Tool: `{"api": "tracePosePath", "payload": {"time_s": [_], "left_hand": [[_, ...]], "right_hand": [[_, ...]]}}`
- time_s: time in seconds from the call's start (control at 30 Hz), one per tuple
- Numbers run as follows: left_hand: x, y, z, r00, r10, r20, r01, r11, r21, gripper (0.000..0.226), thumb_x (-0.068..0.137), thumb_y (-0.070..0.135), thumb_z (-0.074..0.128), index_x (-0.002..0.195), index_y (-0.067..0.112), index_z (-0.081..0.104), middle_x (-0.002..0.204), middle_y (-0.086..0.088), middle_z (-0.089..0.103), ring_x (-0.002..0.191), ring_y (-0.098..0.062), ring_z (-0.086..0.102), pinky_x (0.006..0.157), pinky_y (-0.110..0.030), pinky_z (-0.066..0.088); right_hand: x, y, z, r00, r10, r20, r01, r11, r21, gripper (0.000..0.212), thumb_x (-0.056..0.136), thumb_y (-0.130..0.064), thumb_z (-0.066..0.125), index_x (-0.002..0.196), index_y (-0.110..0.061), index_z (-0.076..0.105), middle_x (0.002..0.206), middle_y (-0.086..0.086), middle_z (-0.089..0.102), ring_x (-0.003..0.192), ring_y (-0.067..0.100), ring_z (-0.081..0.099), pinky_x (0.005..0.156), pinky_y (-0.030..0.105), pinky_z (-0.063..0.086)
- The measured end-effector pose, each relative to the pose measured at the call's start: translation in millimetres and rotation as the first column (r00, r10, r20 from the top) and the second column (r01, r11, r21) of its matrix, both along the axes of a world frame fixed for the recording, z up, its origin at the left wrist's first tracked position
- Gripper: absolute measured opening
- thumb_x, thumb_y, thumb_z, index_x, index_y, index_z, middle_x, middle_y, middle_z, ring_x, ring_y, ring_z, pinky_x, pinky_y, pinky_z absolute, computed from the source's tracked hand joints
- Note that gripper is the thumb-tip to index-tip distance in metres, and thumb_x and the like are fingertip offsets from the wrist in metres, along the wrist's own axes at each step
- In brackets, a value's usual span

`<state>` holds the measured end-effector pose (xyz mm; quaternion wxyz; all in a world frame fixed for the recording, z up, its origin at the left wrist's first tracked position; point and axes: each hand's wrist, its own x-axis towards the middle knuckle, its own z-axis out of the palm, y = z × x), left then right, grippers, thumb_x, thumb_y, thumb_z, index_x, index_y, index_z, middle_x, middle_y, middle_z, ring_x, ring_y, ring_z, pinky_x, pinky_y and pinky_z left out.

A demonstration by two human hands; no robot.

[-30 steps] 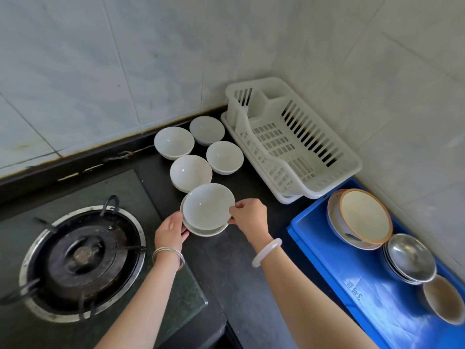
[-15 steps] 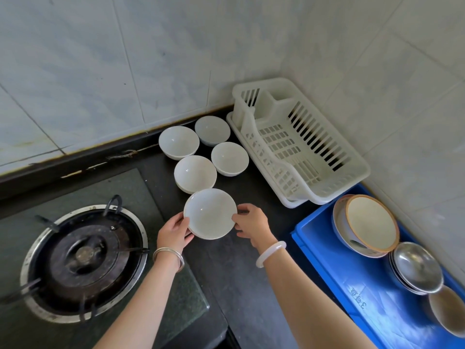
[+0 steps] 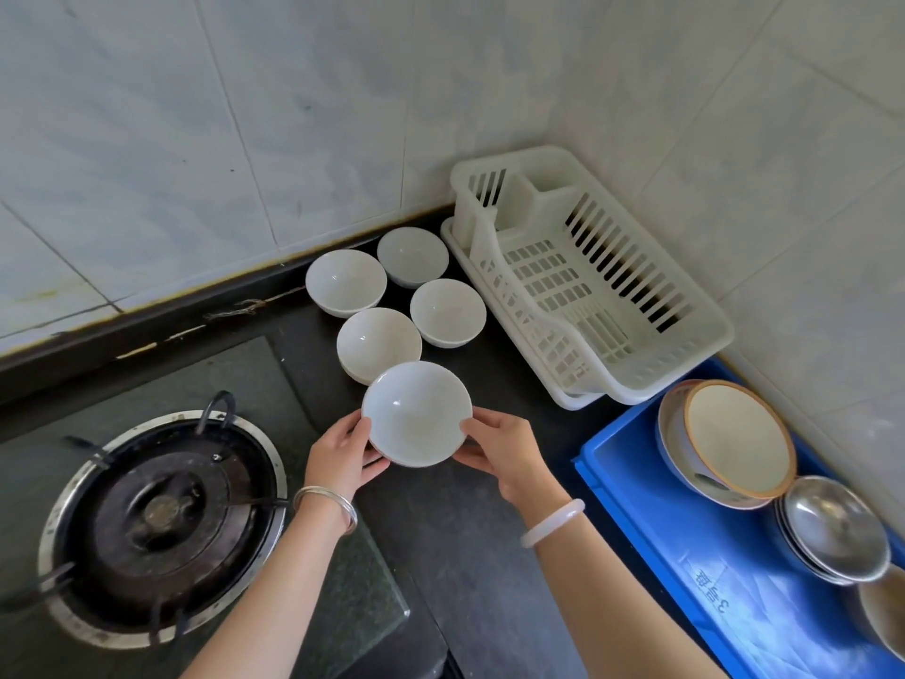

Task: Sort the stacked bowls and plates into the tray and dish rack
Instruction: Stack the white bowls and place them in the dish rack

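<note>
The head view shows the white bowl now lifted clear of the plate it sat on a second ago, that plate no longer in sight, with the left hand and right hand each clamped on opposite sides of its rim, just above the counter. That frees one bowl for sorting, probably toward the empty dish rack beyond the right hand or the blue tray to its right, while four bowls wait just past the hands. The only writing is faint moulded lettering on the tray floor, too blurred to read.
</note>
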<state>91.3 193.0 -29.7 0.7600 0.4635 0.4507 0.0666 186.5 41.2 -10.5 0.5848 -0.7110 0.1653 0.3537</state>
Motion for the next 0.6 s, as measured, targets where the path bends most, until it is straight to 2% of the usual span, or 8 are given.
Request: {"api": "tracePosePath", "payload": {"time_s": [0.1, 0.17, 0.27, 0.4, 0.5, 0.6], "left_hand": [[18, -3, 23, 0.998, -0.033, 0.059, 0.029, 0.998, 0.054, 0.016, 0.091, 0.016, 0.052, 0.104, 0.023, 0.06, 0.093, 0.004, 0.066, 0.082, -0.019, 0.067, 0.058, -0.024, 0.057], [38, -6, 42, 0.993, -0.059, 0.099, 0.052, 0.996, 0.07, 0.014, 0.091, 0.016, 0.053, 0.1, 0.024, 0.059, 0.091, 0.004, 0.066, 0.081, -0.017, 0.067, 0.055, -0.022, 0.058], [81, -12, 71, 0.984, -0.113, 0.14, 0.106, 0.992, 0.062, 0.014, 0.091, 0.017, 0.053, 0.104, 0.021, 0.057, 0.088, 0.003, 0.064, 0.076, -0.016, 0.066, 0.053, -0.021, 0.057], [151, -24, 97, 0.964, -0.193, 0.181, 0.18, 0.98, 0.085, 0.019, 0.091, 0.017, 0.052, 0.11, 0.016, 0.056, 0.105, -0.009, 0.061, 0.082, -0.028, 0.067, 0.067, -0.032, 0.058], [201, -35, 104, 0.951, -0.239, 0.197, 0.234, 0.971, 0.047, 0.026, 0.092, 0.017, 0.052, 0.117, 0.012, 0.055, 0.114, -0.012, 0.058, 0.086, -0.03, 0.065, 0.065, -0.031, 0.058], [246, -45, 102, 0.944, -0.274, 0.185, 0.276, 0.961, 0.013, 0.023, 0.092, 0.016, 0.051, 0.114, 0.012, 0.057, 0.114, -0.015, 0.059, 0.087, -0.03, 0.065, 0.059, -0.029, 0.057]], "right_hand": [[14, -10, 21, 0.996, -0.045, 0.079, 0.04, 0.998, 0.055, 0.019, 0.087, -0.009, 0.065, 0.101, -0.02, 0.072, 0.094, 0.002, 0.075, 0.08, 0.017, 0.074, 0.066, 0.029, 0.06], [28, -18, 38, 0.986, -0.068, 0.154, 0.053, 0.994, 0.097, 0.019, 0.086, -0.008, 0.064, 0.1, -0.019, 0.072, 0.086, 0.001, 0.077, 0.077, 0.016, 0.074, 0.062, 0.025, 0.059], [62, -29, 66, 0.967, -0.12, 0.226, 0.092, 0.987, 0.132, 0.017, 0.086, -0.006, 0.063, 0.093, -0.019, 0.071, 0.078, 0.001, 0.076, 0.074, 0.016, 0.074, 0.061, 0.024, 0.058], [117, -46, 91, 0.948, -0.197, 0.25, 0.162, 0.975, 0.154, 0.017, 0.087, -0.003, 0.062, 0.101, -0.009, 0.068, 0.086, 0.008, 0.073, 0.07, 0.018, 0.074, 0.059, 0.024, 0.058], [159, -58, 99, 0.935, -0.239, 0.263, 0.206, 0.967, 0.148, 0.015, 0.086, -0.002, 0.061, 0.1, -0.005, 0.067, 0.088, 0.011, 0.072, 0.068, 0.017, 0.074, 0.062, 0.027, 0.06], [199, -65, 97, 0.927, -0.262, 0.267, 0.237, 0.964, 0.122, 0.014, 0.087, -0.003, 0.06, 0.101, -0.003, 0.064, 0.095, 0.015, 0.07, 0.072, 0.021, 0.072, 0.066, 0.031, 0.06]]}}
